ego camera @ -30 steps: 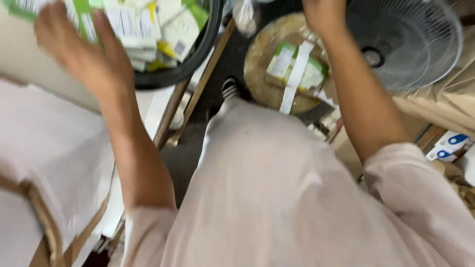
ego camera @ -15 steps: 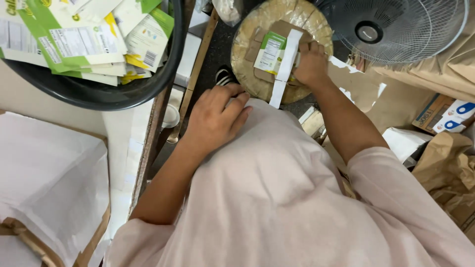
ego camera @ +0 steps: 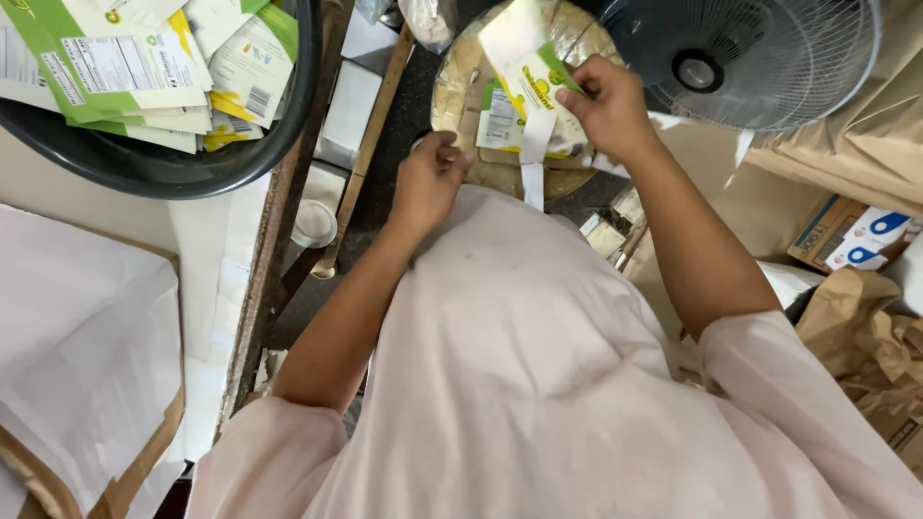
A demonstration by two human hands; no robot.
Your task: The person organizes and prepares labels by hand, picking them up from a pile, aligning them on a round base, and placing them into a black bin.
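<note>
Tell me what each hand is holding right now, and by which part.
Right hand pinches the flat white-and-green printed carton at its right edge. Left hand rests closed by the round tan board; its grip cannot be told.

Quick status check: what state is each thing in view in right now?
Right hand: pinching a flattened green-and-white carton, lifted and tilted.
Left hand: closed, at the round wooden board's near edge.
Black round tub: filled with flat cartons.
Grey fan: blades not blurred.
Brown paper bag: crumpled.
</note>
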